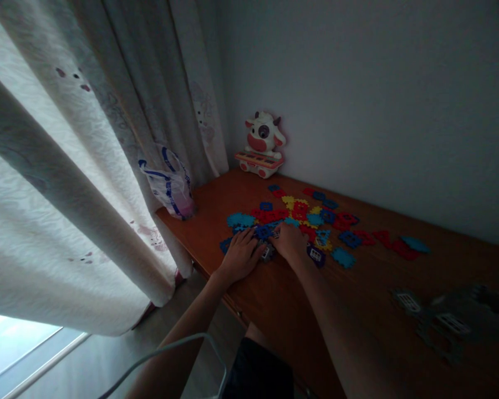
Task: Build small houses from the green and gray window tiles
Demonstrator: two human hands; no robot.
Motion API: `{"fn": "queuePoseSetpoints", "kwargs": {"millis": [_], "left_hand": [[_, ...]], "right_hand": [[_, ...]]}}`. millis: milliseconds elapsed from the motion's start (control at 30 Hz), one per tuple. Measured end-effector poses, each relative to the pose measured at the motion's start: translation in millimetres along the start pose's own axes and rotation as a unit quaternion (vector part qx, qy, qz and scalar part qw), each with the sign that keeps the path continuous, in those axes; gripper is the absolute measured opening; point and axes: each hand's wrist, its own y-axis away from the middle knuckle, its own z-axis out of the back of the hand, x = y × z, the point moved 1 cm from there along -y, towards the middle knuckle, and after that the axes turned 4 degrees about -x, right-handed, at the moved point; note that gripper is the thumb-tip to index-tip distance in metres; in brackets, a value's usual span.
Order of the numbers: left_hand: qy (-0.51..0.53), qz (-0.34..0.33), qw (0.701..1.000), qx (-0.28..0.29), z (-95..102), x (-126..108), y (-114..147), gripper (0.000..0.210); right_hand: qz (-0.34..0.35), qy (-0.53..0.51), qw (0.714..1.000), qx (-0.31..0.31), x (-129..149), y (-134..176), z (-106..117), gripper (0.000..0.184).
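Note:
Low over the near-left part of a pile of toy building tiles, my two hands work close together. My left hand (242,256) rests with fingers bent over blue tiles, its thumb against a grey notched tile (267,252) with a white window. Just right of it, the fingers of my right hand (290,240) are pinched together on a small tile with a white grid (276,234), mostly hidden by the fingertips. Beside my right wrist lies a dark blue tile (316,255) with a white window. A light blue tile (343,257) lies farther right.
Red tiles (276,214) and yellow tiles (289,200) spread across the brown table (216,202). A cow toy keyboard (261,147) stands against the wall. A plastic bag (172,188) sits at the left edge by the curtain (108,138). Grey joined pieces (438,321) lie at right.

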Motion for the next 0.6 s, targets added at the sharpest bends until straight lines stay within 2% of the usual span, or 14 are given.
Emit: {"fn": "queuePoseSetpoints", "kwargs": {"millis": [100,200,267,400,500,600], "left_hand": [[-0.004,0.004,1.000,0.006,0.7,-3,0,0.037],[-0.002,0.006,1.000,0.009,1.8,-4,-1,0.038],[-0.004,0.008,1.000,0.006,2.6,-3,-2,0.038],[-0.003,0.008,1.000,-0.003,3.7,-2,-3,0.038],[0.001,0.008,1.000,-0.013,4.0,-1,-2,0.036],[0.007,0.003,0.999,-0.037,6.4,-2,0,0.031]], "right_hand": [[-0.021,-0.020,1.000,-0.008,-2,-8,-7,0.038],[-0.012,-0.042,0.999,-0.018,-5,-12,-10,0.045],[0.007,-0.057,0.998,-0.024,-7,-12,-9,0.039],[0.047,-0.079,0.995,-0.038,-17,-6,-1,0.017],[0.054,-0.085,0.993,-0.065,-35,13,15,0.016],[0.091,-0.125,0.981,-0.121,-67,53,37,0.019]]}}
